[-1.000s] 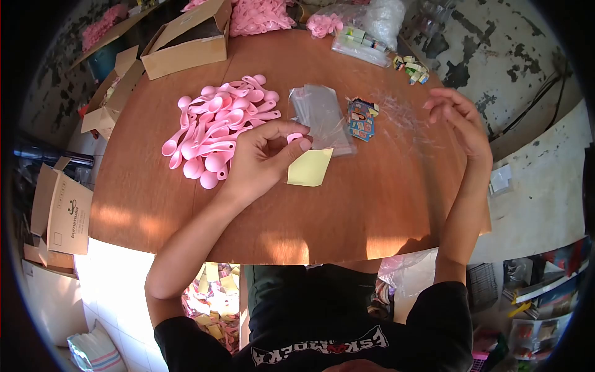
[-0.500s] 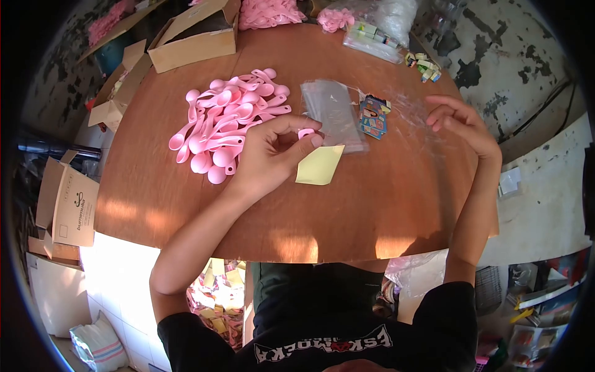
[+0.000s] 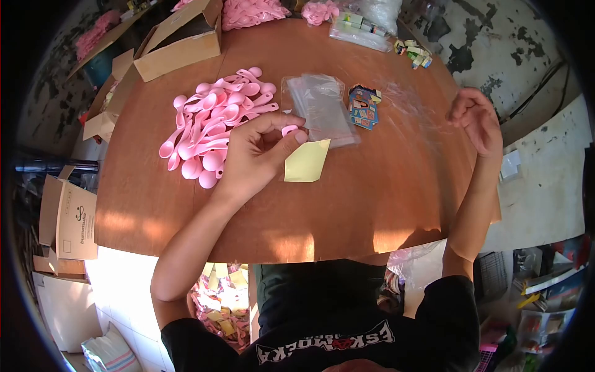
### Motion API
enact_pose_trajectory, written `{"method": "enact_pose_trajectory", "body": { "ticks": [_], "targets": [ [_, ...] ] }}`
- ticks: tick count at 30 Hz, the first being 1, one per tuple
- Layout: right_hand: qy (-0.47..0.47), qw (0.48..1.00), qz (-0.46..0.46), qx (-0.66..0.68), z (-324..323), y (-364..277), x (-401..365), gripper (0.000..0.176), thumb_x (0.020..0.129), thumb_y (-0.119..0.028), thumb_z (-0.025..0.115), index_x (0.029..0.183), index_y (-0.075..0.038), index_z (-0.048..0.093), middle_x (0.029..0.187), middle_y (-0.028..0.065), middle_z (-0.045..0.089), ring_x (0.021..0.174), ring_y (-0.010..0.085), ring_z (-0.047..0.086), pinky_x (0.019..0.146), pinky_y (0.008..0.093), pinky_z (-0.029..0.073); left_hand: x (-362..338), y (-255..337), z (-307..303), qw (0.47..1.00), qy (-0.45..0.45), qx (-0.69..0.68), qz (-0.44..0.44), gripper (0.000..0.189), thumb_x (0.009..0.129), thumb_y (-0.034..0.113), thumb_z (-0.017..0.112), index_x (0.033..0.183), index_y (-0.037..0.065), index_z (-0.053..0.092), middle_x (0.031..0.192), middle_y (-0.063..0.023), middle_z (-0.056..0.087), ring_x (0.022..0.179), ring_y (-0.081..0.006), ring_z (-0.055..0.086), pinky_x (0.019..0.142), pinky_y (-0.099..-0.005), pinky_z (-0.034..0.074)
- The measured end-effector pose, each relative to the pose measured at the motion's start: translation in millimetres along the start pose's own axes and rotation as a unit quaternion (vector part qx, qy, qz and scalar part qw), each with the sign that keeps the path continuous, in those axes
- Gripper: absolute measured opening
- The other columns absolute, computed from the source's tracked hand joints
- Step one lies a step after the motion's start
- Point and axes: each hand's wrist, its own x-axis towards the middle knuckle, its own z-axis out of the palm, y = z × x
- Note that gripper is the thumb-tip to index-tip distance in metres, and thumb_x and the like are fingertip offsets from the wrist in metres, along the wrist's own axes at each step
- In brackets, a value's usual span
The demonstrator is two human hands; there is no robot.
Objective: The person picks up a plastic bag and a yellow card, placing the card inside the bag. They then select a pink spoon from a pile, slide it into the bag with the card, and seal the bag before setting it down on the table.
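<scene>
My left hand [image 3: 257, 152] is closed in a pinch on a pink spoon [image 3: 289, 129], of which only the handle end shows, and a pale yellow card [image 3: 307, 161] sticks out below the thumb. My right hand [image 3: 476, 121] is raised over the table's right side, fingers loosely bent, with nothing visible in it. Beside my left hand lies a heap of pink spoons [image 3: 214, 121]. Just beyond it, clear plastic bags [image 3: 319, 105] lie stacked flat. Right of the bags is a small pile of blue printed cards [image 3: 363, 110].
The brown table [image 3: 347, 204] has a curved edge. At its back are an open cardboard box [image 3: 180, 53], a bag of pink items [image 3: 254, 12], a clear packet [image 3: 359, 34] and several small boxes [image 3: 414, 54]. Another carton [image 3: 75, 217] stands left of the table.
My right hand has moved slightly right and its fingers have curled more. My left hand keeps its hold on the spoon and card. The whole view has shifted slightly.
</scene>
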Motion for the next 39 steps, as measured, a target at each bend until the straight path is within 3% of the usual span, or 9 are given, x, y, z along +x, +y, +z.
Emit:
{"method": "enact_pose_trajectory", "body": {
  "ticks": [1, 3, 4, 6, 10, 13, 17, 21, 39],
  "targets": [
    [0.005, 1.0, 0.002, 0.0, -8, 10, 3, 0.044, 0.094, -0.036, 0.059, 0.124, -0.003, 0.057, 0.085, 0.0026, 0.062, 0.069, 0.0126, 0.059, 0.067, 0.0251, 0.05, 0, 1, 0, 1.0, -0.005, -0.001, -0.002, 0.018, 0.089, 0.006, 0.067, 0.105, -0.002, 0.064, 0.079, -0.0022, 0.066, 0.069, -0.0047, 0.06, 0.058, -0.0202, 0.047],
    [0.178, 0.921, 0.34, -0.064, -30, 44, 6, 0.046, 0.091, -0.036, 0.062, 0.121, -0.002, 0.059, 0.08, 0.0035, 0.063, 0.067, 0.0138, 0.059, 0.064, 0.0266, 0.05, 0, 4, -1, 1.0, -0.012, 0.013, 0.015, 0.018, 0.089, 0.005, 0.067, 0.106, -0.002, 0.064, 0.088, -0.0034, 0.066, 0.078, -0.0069, 0.063, 0.066, -0.0219, 0.05],
    [0.179, 0.921, 0.338, -0.067, -31, 56, -1, 0.046, 0.091, -0.036, 0.062, 0.121, -0.002, 0.059, 0.08, 0.0035, 0.063, 0.067, 0.0138, 0.059, 0.064, 0.0266, 0.05, -1, 3, -1, 1.0, -0.012, -0.002, 0.007, 0.018, 0.089, 0.005, 0.067, 0.106, -0.002, 0.064, 0.09, -0.0028, 0.066, 0.079, -0.0068, 0.062, 0.066, -0.022, 0.05],
    [0.253, 0.735, 0.291, -0.558, -24, 75, -8, 0.04, 0.089, -0.033, 0.065, 0.112, 0.0, 0.063, 0.074, 0.004, 0.064, 0.064, 0.0131, 0.058, 0.059, 0.0275, 0.047, -1, 7, -2, 1.0, -0.013, 0.011, 0.0, 0.018, 0.089, 0.005, 0.067, 0.106, -0.002, 0.064, 0.09, -0.003, 0.066, 0.079, -0.0071, 0.063, 0.067, -0.0221, 0.051],
    [0.273, 0.761, 0.322, -0.493, -12, 64, 0, 0.033, 0.089, -0.029, 0.066, 0.105, 0.0, 0.067, 0.07, 0.0028, 0.064, 0.063, 0.0091, 0.056, 0.054, 0.0262, 0.044, 0, 3, -1, 1.0, -0.015, 0.006, -0.008, 0.019, 0.089, 0.005, 0.067, 0.106, -0.003, 0.064, 0.091, -0.0041, 0.067, 0.08, -0.0077, 0.063, 0.069, -0.0226, 0.052],
    [0.159, 0.907, 0.25, -0.299, 30, 45, 17, 0.025, 0.09, -0.021, 0.066, 0.107, -0.002, 0.067, 0.076, -0.0005, 0.063, 0.069, 0.0042, 0.055, 0.057, 0.0212, 0.042, -1, 1, -1, 0.999, -0.02, -0.02, -0.035, 0.019, 0.088, 0.005, 0.069, 0.106, -0.001, 0.065, 0.094, -0.0032, 0.068, 0.085, -0.0081, 0.062, 0.075, -0.0231, 0.05],
    [0.024, 0.981, 0.153, -0.112, 120, 39, 33, 0.026, 0.088, -0.014, 0.069, 0.111, -0.003, 0.066, 0.089, -0.0007, 0.062, 0.078, 0.0048, 0.056, 0.07, 0.0208, 0.048, -2, 2, 1, 0.999, -0.025, -0.006, -0.028, 0.02, 0.089, 0.005, 0.067, 0.107, -0.003, 0.063, 0.093, -0.0056, 0.068, 0.085, -0.0092, 0.065, 0.074, -0.0235, 0.054],
    [0.062, 0.984, 0.163, 0.029, 178, 46, 36, 0.023, 0.09, -0.012, 0.067, 0.11, 0.0, 0.065, 0.09, 0.0015, 0.064, 0.081, 0.0068, 0.058, 0.077, 0.0228, 0.051, -2, -3, 1, 0.998, -0.052, -0.003, -0.026, 0.021, 0.09, 0.006, 0.067, 0.108, -0.003, 0.063, 0.097, -0.0072, 0.068, 0.089, -0.0107, 0.065, 0.078, -0.0247, 0.053],
    [0.178, 0.981, 0.081, 0.019, 178, 84, 15, 0.013, 0.091, -0.006, 0.065, 0.102, 0.001, 0.065, 0.096, 0.0058, 0.068, 0.09, 0.0093, 0.063, 0.082, 0.0234, 0.052, -3, -8, 6, 0.996, -0.049, -0.036, -0.062, 0.024, 0.095, 0.012, 0.059, 0.116, 0.0, 0.062, 0.104, -0.0095, 0.069, 0.091, -0.0131, 0.066, 0.075, -0.0279, 0.058]
  ]
}}
